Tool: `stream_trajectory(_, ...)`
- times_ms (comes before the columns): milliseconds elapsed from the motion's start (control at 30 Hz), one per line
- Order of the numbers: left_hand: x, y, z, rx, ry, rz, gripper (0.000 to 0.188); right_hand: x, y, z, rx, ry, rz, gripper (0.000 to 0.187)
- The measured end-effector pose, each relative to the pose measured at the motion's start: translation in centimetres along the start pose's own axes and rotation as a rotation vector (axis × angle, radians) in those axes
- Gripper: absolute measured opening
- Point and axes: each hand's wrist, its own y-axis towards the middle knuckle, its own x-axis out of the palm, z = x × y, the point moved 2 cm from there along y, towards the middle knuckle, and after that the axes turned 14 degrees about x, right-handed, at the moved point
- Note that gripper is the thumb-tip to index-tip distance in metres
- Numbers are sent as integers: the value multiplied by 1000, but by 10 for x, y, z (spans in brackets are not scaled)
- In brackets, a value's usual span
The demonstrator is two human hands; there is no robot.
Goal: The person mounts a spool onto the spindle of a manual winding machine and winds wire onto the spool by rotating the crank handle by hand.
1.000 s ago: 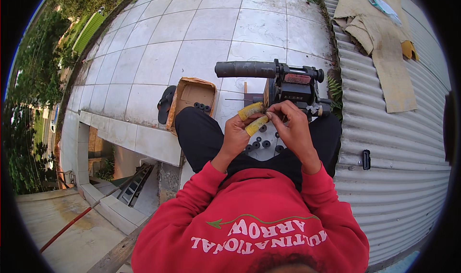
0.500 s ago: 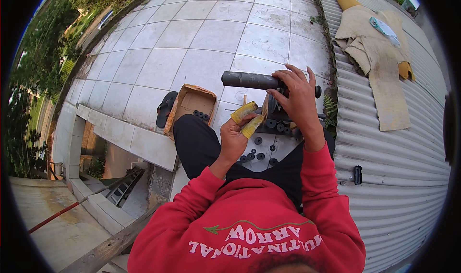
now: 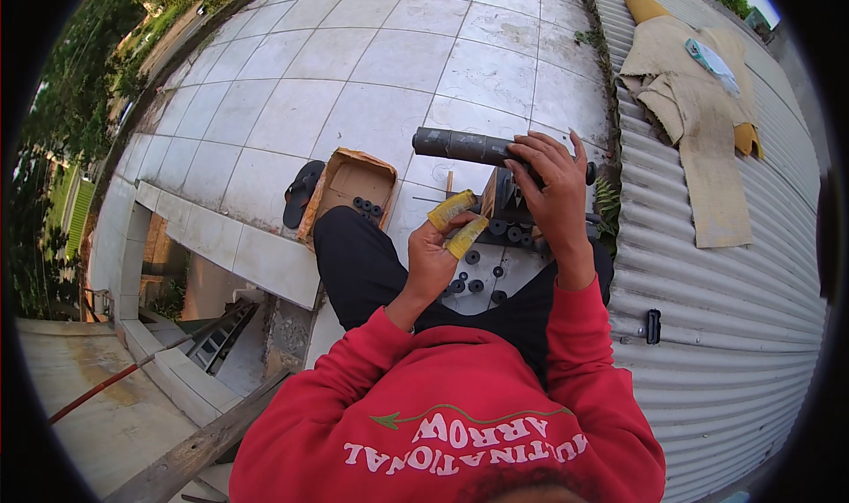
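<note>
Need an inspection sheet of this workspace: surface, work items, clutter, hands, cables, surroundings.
Surface: pale tiled floor, dirt-marked.
Work items: black machine with a dark cylinder along its far side; loose black discs on the tiles between the knees.
Clutter: open cardboard box holding more dark round pieces; black footwear beside it.
Left hand: near the machine, yellow wraps on two fingers; whether it holds anything cannot be told.
Right hand: at the cylinder's right end; firmness of grip cannot be told.
Cables: nothing seen at the machine.
Surroundings: corrugated roofing to the right, with tan cloth lying on it; trees at far left.
</note>
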Motion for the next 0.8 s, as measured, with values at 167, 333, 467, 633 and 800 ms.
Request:
stream_trajectory(167, 3, 0, -2, -25, -34, -12, 31, -13, 19, -6, -238, -169, -86, 18)
stream_trajectory(333, 2, -4, -8, -30, -24, 0, 31, -19, 43, -14, -428, -215, -232, 14)
stream_trajectory(467, 1, -6, -14, -21, -14, -28, 44, -16, 55, -10, -408, -139, -312, 8)
stream_trajectory(633, 2, -7, -10, -31, -39, -15, 38, -15, 60, 5, -301, -71, -362, 10)
stream_trajectory(800, -2, -11, -9, -58, -56, 15, 33, -18, 61, 10, -266, 1, -412, 15)
